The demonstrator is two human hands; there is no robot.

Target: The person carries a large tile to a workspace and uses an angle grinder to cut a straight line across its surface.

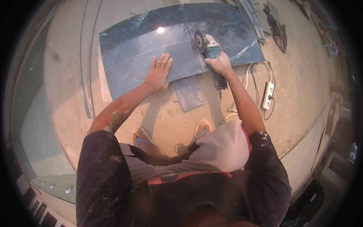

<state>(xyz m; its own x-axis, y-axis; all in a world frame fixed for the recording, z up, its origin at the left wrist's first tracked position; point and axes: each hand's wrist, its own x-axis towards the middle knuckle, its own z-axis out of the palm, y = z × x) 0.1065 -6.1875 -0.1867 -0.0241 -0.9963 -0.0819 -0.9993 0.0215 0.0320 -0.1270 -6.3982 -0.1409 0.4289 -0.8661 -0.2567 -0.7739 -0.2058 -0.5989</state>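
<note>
A large dark blue marbled slab (pixel 136 53) lies across the upper middle of the view, with pale veins and a glossy glare. My left hand (pixel 159 72) lies on its near edge, fingers spread. My right hand (pixel 220 62) is wrapped round a teal-and-silver angle grinder (pixel 213 47), whose disc stands over a pale line on the slab's right half; whether it touches the surface I cannot tell. The grinder's dark rear hangs past the near edge. Grey offcut pieces (pixel 187 96) lie beneath that edge, above my sandaled feet.
A white power strip (pixel 268 94) with looped cables lies at the right. Two long strips (pixel 83 87) lie at the left; metal lengths (pixel 252 19) and a dark bag (pixel 278 36) at the upper right. A pale green ledge (pixel 41 151) runs along the left side.
</note>
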